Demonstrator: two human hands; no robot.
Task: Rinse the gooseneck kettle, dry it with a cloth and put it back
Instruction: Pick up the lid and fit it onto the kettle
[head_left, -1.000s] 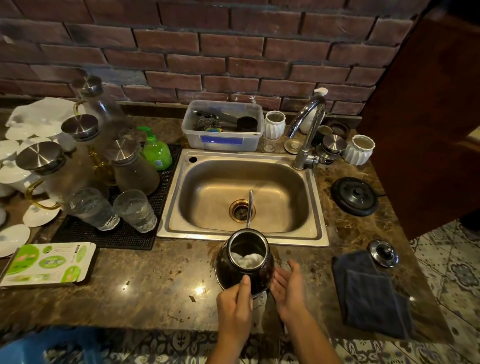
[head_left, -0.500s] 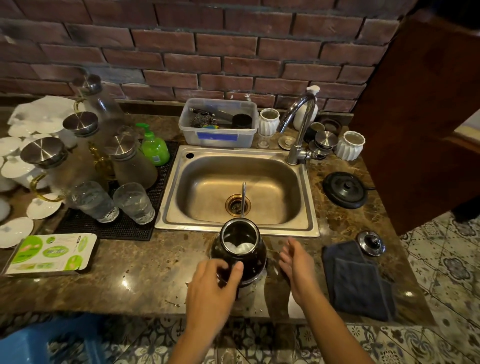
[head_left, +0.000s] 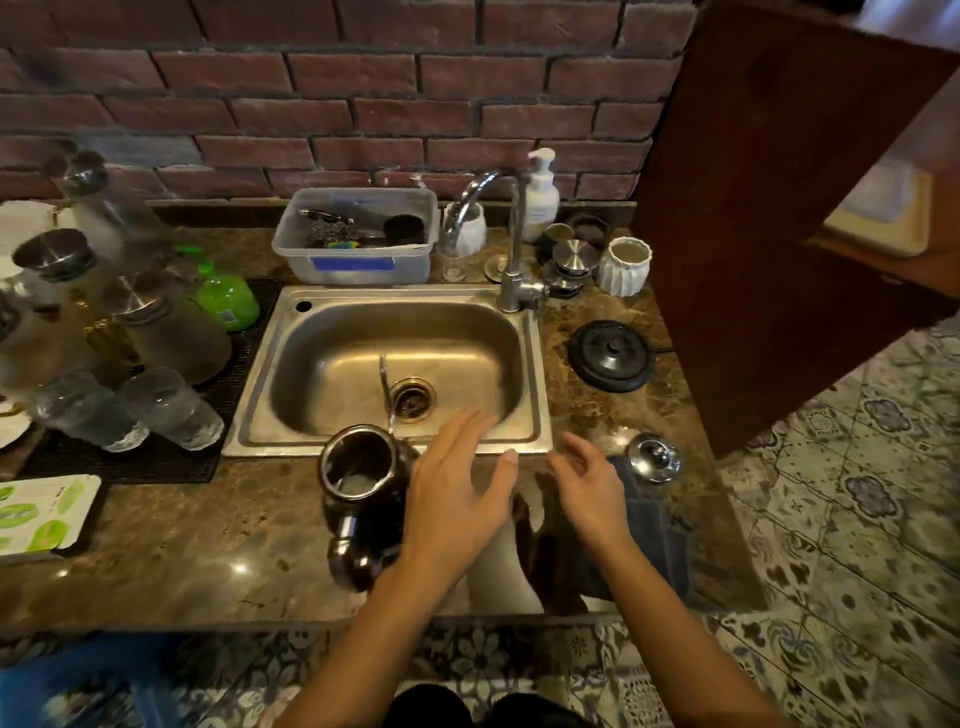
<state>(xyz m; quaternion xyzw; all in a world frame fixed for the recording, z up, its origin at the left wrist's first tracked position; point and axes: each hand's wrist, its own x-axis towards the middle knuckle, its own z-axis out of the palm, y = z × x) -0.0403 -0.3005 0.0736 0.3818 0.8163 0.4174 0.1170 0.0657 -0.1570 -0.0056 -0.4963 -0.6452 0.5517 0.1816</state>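
The dark gooseneck kettle (head_left: 361, 493) stands lidless on the counter in front of the sink (head_left: 524, 358), its thin spout reaching over the basin. Something white lies inside it. My left hand (head_left: 457, 488) hovers just right of the kettle, fingers spread, holding nothing. My right hand (head_left: 589, 483) is open above the dark blue cloth (head_left: 654, 540), which lies on the counter at the right. The kettle's shiny lid (head_left: 654, 457) rests at the cloth's far corner. The black kettle base (head_left: 612, 354) sits right of the sink.
A faucet (head_left: 511, 244), soap dispenser (head_left: 540, 197), plastic tub (head_left: 358, 244) and white cups line the back. Glass carafes, tumblers (head_left: 171, 410) and a green bottle (head_left: 228, 299) crowd the black mat at the left. A wooden door (head_left: 779, 208) stands open at the right.
My left hand let go of the kettle's handle and moved right, past the kettle. My right hand shifted right over the cloth. The view swung left and down slightly.
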